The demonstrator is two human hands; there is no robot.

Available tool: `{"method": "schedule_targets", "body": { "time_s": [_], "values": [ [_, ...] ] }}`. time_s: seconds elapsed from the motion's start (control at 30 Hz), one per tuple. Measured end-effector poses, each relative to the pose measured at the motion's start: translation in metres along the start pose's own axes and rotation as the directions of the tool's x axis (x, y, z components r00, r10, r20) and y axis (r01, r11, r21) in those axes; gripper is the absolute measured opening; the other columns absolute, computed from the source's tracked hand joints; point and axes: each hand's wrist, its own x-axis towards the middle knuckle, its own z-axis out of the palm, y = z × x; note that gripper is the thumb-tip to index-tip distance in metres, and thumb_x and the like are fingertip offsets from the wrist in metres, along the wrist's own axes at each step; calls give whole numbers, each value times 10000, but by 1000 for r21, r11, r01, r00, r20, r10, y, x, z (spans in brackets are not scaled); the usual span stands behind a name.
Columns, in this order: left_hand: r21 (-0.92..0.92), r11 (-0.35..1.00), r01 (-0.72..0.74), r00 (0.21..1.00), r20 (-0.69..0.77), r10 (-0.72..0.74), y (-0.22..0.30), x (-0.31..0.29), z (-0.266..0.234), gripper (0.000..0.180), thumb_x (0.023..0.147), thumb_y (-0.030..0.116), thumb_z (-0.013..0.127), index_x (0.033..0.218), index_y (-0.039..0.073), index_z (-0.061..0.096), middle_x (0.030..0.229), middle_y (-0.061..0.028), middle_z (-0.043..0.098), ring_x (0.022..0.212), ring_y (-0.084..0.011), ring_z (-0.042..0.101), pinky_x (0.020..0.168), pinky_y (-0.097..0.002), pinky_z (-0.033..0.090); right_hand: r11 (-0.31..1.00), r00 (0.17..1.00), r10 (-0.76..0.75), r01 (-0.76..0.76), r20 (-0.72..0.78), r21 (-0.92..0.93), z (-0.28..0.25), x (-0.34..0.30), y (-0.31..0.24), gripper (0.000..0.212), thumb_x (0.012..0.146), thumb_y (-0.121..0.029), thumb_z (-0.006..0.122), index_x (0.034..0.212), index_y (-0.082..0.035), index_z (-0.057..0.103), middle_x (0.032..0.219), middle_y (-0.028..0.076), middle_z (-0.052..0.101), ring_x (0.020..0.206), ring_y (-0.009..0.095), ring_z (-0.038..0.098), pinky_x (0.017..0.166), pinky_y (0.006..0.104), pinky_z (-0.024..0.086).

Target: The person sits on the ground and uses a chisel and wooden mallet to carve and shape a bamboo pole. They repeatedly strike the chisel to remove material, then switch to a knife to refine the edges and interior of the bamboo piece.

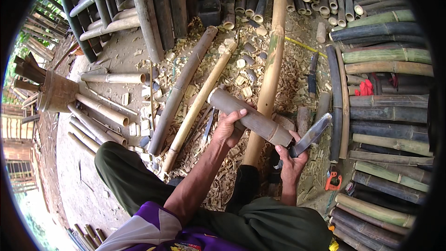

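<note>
A short, dark brown bamboo section (pixel 253 117) is held slantwise in front of me, its pale cut end at the upper left. My left hand (pixel 227 128) is closed round it near that end, thumb on top. At the lower right end, my right hand (pixel 291 161) is closed on a knife (pixel 313 135), its broad shiny blade pointing up and right. The right fingers also reach the bamboo's end; the knife's handle is mostly hidden in the hand. Under the section, a long yellowish bamboo pole (pixel 268 81) runs away from me between my legs.
Wood chips (pixel 232 167) cover the ground. Two poles, one dark (pixel 183 90) and one pale (pixel 200 104), lie left of centre. Stacked bamboo (pixel 390 111) lines the right side. A dark-handled tool (pixel 312 75), a yellow measuring tape (pixel 304 48) and an orange handle (pixel 333 180) lie nearby.
</note>
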Motion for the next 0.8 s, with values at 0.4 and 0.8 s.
{"method": "schedule_targets", "body": {
  "time_s": [0.4, 0.8],
  "values": [
    [121, 992, -24, 999, -24, 27, 3, -1, 3, 471, 819, 83, 778, 1228, 14, 556, 1135, -161, 676, 1102, -304, 658, 992, -534, 533, 915, 935, 351, -333, -40, 229, 11, -5, 8, 301, 893, -318, 765, 928, -43, 648, 712, 9, 597, 481, 90, 472, 429, 257, 374],
    [198, 980, 33, 998, -54, -23, 5, 1, 0, 507, 826, 80, 778, 1265, 20, 532, 1184, -155, 656, 1119, -306, 639, 997, -563, 508, 977, 982, 184, -188, 49, 96, 8, -18, 14, 433, 885, -229, 766, 1219, -14, 595, 878, 37, 626, 642, 92, 558, 562, 233, 464]
  ]
}}
